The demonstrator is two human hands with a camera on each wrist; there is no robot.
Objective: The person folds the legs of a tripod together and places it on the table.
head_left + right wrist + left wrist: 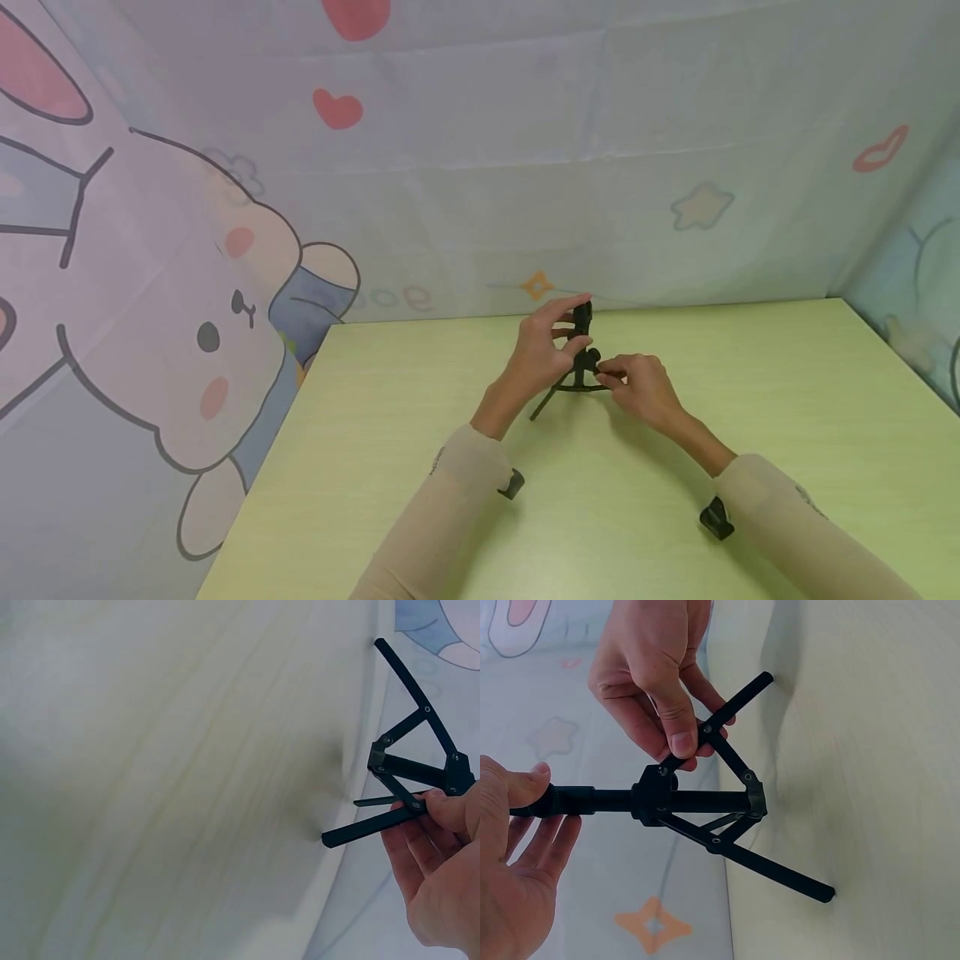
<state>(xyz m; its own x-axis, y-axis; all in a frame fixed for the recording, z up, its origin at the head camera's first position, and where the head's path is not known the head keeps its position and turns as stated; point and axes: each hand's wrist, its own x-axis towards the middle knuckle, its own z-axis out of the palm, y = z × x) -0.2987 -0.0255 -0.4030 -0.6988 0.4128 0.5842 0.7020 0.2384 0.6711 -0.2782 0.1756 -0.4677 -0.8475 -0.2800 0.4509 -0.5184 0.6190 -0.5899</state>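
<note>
A small black tripod (709, 801) with its legs spread stands near the back of the table. My left hand (542, 348) grips its upper column, thumb on one side and fingers on the other. Lower down, my right hand (641, 385) pinches one leg between thumb and fingers, close to the leg's hinge. In the left wrist view, braces join the legs to the bottom of the centre post. The right wrist view shows the leg (367, 827) passing through the fingertips of the right hand. The tripod's top is partly hidden behind the left hand.
The pale yellow-green table (420, 467) reaches to a cloth backdrop (480, 192) printed with a rabbit, hearts and stars. Each beige sleeve has a black wrist device, one on the left (512, 484) and one on the right (717, 518).
</note>
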